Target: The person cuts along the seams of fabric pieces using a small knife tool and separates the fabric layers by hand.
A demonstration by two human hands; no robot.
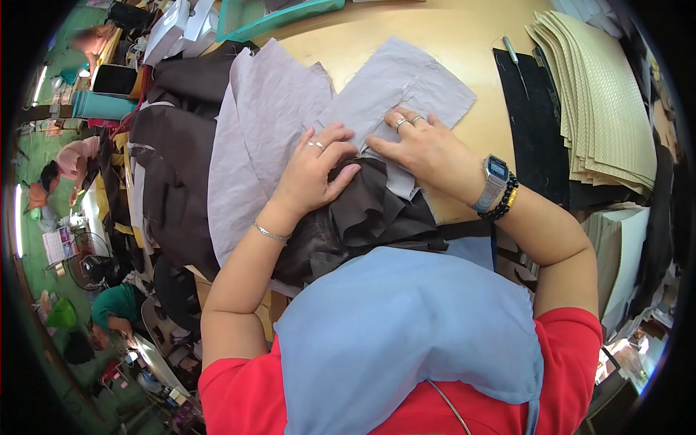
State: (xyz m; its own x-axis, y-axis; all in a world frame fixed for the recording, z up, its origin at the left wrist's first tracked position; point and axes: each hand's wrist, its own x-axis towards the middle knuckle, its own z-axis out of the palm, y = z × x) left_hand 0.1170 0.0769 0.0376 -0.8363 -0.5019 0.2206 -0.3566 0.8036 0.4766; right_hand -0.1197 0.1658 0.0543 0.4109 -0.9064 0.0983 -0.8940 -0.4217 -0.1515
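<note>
The pale grey panel (424,69) lay partly beneath the loosely spread right hand (431,154), slanting lengthwise rightward, away from the near edge of the tabletop (482,43); whether the left hand (315,170), at its near end, pinched it was unclear.

The person's left forearm (250,264) and right forearm (547,225) angle forward and inward from bent elbows. The left hand (313,172) is palm down, fingers loosely curled, thumb apart. Just beside it, the right hand (428,152) is palm down, fingers bent, thumb spread toward the left.
</note>
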